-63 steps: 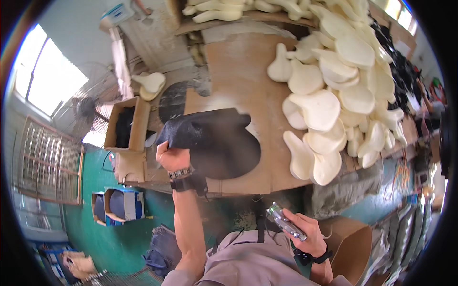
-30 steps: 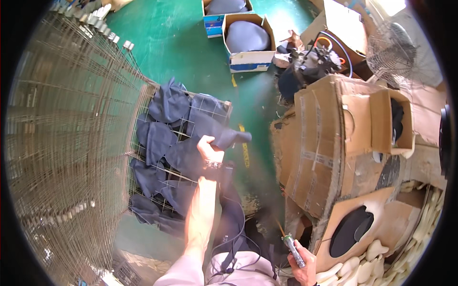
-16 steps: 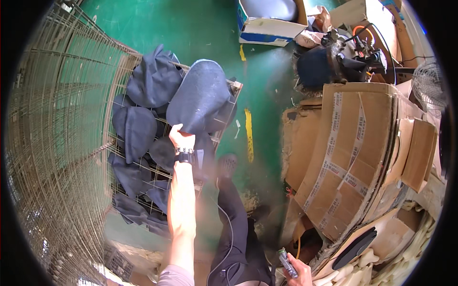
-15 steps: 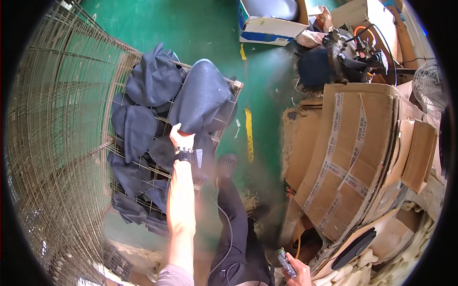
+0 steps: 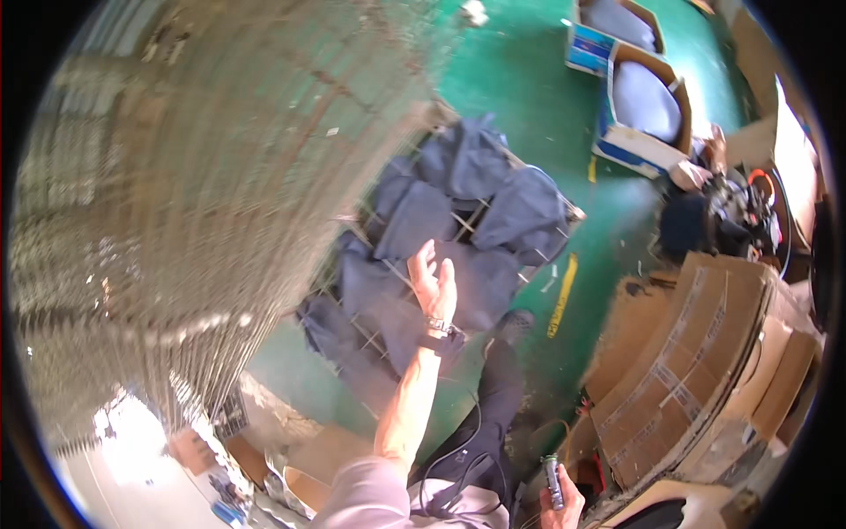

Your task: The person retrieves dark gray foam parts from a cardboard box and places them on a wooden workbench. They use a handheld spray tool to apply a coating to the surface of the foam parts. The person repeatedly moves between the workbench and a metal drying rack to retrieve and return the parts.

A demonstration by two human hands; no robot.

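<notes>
Since half a sec ago the dark blue piece has left my left hand (image 5: 434, 284): it was draped over my raised fist above the rack, now that hand is empty & the piece seems to have joined the pile of dark blue fabric pieces (image 5: 458, 229) on the wire rack (image 5: 352, 225), though I can't say which one it is. My view has swung too, so the big wire mesh cage (image 5: 203, 167) fills the upper left, blurred. By my read that means this piece is delivered and the drop-off step is done. Left grip: wide open, fingers spread & slightly curled, palm turned toward the pile, hovering just above it, touching nothing as far as I can see. Watch & dark strap sit at the wrist. Right hand (image 5: 557, 504) is low at the bottom edge, near my lap, fingers closed round a small slim cylinder-shaped tool (image 5: 552, 483), dark w/ a pale tip; can't tell what kind. Pieces lie overlapping across the rack, some hanging over its edge toward the green floor (image 5: 520, 97). Cardboard sheets (image 5: 705, 353) are stacked at right, well apart from the rack, and two open boxes (image 5: 639, 106) w/ more blue-grey pieces sit on the floor further off.
</notes>
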